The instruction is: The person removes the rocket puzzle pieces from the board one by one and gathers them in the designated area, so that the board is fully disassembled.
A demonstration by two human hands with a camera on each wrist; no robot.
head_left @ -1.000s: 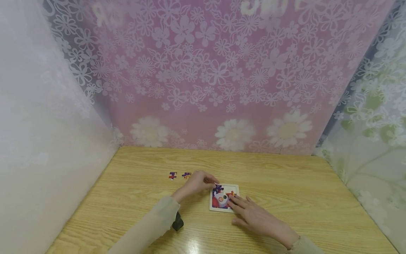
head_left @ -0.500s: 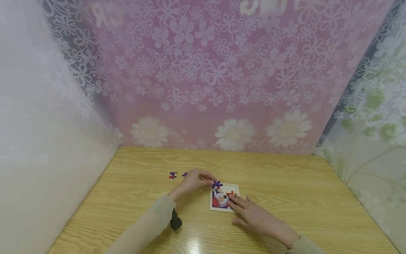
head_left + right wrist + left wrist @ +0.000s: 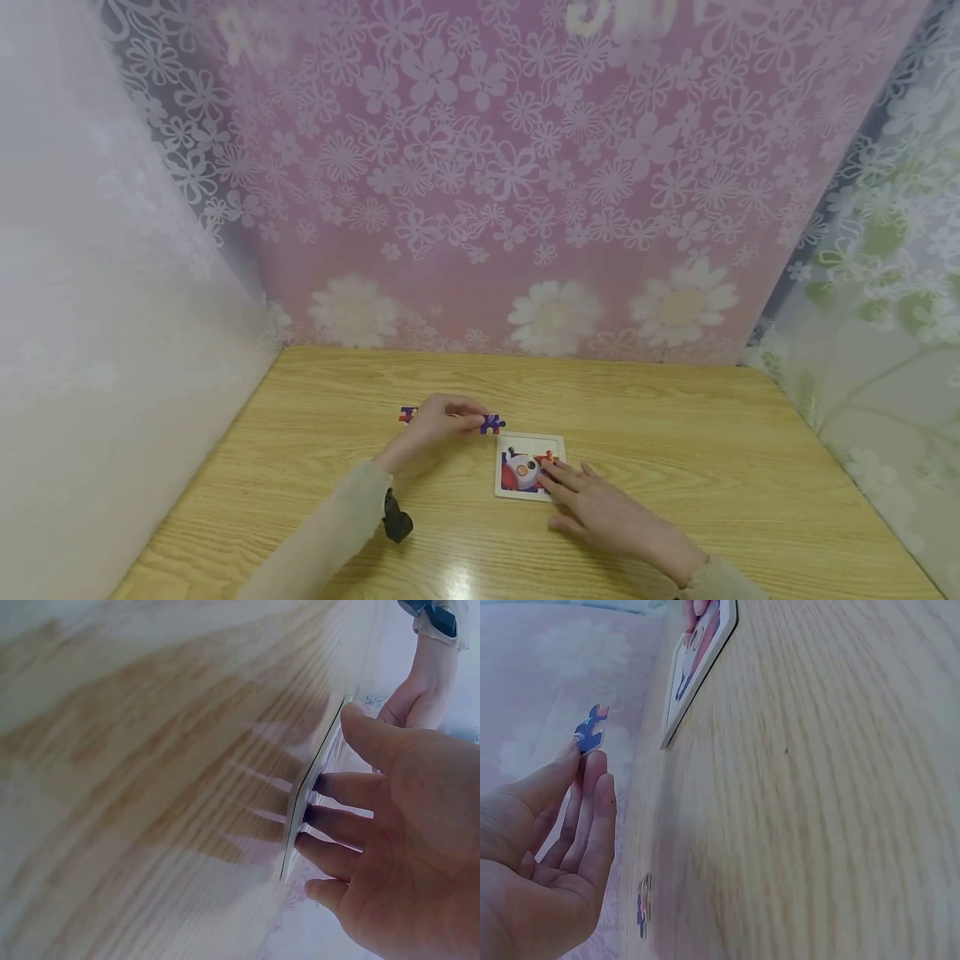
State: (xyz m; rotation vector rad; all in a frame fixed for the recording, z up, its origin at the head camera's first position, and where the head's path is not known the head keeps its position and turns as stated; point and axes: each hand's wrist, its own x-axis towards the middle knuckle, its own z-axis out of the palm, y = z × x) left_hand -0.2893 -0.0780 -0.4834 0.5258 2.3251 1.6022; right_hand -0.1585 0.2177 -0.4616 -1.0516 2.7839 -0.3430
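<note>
My left hand (image 3: 435, 425) pinches a purple jigsaw piece (image 3: 491, 424) between thumb and fingertips, off the far left corner of a square puzzle tray (image 3: 529, 436). In the left wrist view the held jigsaw piece (image 3: 591, 731) is raised above the table. Part of a picture with a white, round-faced figure fills the near side of the tray; its far part shows bare backing. My right hand (image 3: 603, 512) lies with straight fingers on the tray's right side, covering some of the picture. From the right wrist view, the fingertips (image 3: 311, 844) rest over the tray's edge.
Another purple-and-red jigsaw piece (image 3: 407, 413) lies on the wooden table (image 3: 645, 417) to the left, partly behind my left hand. In the left wrist view a loose piece (image 3: 643, 906) lies flat on the wood. A flowered pink backdrop (image 3: 480, 208) stands behind the table.
My left hand has drawn back left and away from the tray, lifting the purple piece out of its far left corner and leaving bare backing there. My right hand has stayed put.
</note>
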